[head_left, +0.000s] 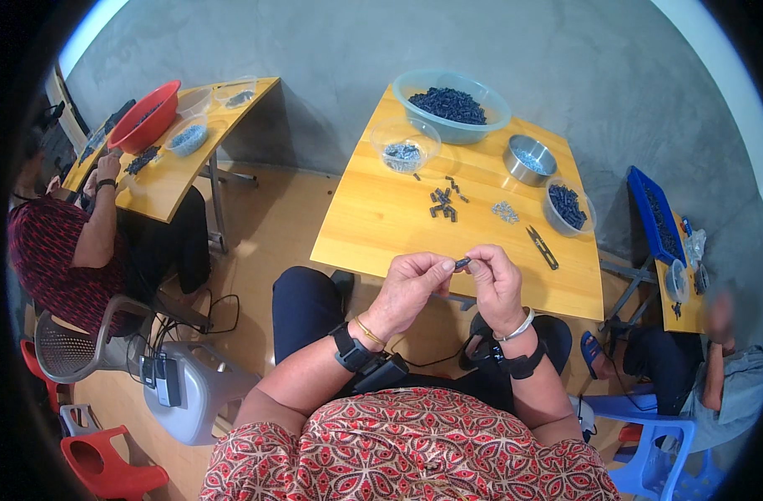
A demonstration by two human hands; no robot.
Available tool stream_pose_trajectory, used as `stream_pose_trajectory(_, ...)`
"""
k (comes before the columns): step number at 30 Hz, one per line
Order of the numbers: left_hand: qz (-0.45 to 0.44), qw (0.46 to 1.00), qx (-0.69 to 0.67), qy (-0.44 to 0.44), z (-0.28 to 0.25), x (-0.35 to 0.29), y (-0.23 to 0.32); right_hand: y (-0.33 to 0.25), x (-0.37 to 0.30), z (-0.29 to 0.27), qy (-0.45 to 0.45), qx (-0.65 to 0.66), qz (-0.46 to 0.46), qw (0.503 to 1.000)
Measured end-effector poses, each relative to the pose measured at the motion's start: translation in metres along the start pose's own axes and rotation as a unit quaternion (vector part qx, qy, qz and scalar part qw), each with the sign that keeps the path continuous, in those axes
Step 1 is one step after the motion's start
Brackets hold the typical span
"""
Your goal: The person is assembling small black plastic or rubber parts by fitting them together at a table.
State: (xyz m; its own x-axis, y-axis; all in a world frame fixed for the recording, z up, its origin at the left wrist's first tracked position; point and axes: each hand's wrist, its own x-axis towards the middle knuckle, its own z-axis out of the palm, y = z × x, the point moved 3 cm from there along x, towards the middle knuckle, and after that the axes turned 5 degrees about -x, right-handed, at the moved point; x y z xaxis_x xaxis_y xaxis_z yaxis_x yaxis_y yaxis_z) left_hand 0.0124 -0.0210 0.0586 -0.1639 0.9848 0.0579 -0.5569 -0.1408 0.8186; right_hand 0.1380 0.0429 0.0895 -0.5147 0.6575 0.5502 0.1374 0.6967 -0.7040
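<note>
Piece (pixel 462 264) pinched by left hand (pixel 408 290) and right hand (pixel 497 288), seemingly unfinished; large filled bowl (pixel 457 134) likely pending; loose pieces (pixel 453 215) on table (pixel 373 230), completion unclear.

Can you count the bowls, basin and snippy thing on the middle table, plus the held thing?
Clear bowls: 2
Metal bowl: 1
Pale blue basin: 1
Snips: 1
Dark piece between left hand and right hand: 1
Total: 6

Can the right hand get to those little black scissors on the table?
Probably yes: the scissors lie near the right hand, with nothing on top of them. But its fingertips are busy at a small dark piece, so they'd likely have to let go first.
</note>
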Motion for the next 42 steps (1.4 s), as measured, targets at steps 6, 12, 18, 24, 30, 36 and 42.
stream_pose_trajectory(6, -0.011, 1.000, 0.004, 0.000, 0.000, 0.002, -0.004, 0.007, 0.002, 0.001, -0.012, 0.053, 0.031, 0.998)
stream_pose_trajectory(12, -0.025, 0.998, 0.043, 0.026, 0.003, 0.006, -0.006, -0.004, 0.005, -0.010, -0.036, 0.017, 0.016, 0.999)
stream_pose_trajectory(18, -0.073, 0.994, 0.055, 0.052, -0.011, 0.004, -0.011, 0.016, 0.009, -0.031, -0.055, -0.129, -0.031, 0.990)
stream_pose_trajectory(24, -0.016, 0.993, 0.098, 0.068, -0.035, 0.020, -0.012, 0.105, 0.064, -0.149, 0.181, -0.313, 0.054, 0.931)
stream_pose_trajectory(30, 0.032, 0.982, 0.153, 0.102, -0.057, 0.037, -0.019, 0.119, 0.103, -0.106, 0.091, -0.296, -0.008, 0.951)
stream_pose_trajectory(36, 0.042, 0.983, 0.160, 0.081, -0.070, 0.046, -0.022, 0.144, 0.123, 0.000, -0.127, -0.245, 0.047, 0.960)
stream_pose_trajectory(42, 0.035, 0.992, 0.116, 0.036, -0.072, 0.044, -0.018, 0.170, 0.139, 0.029, -0.176, -0.300, 0.136, 0.928)
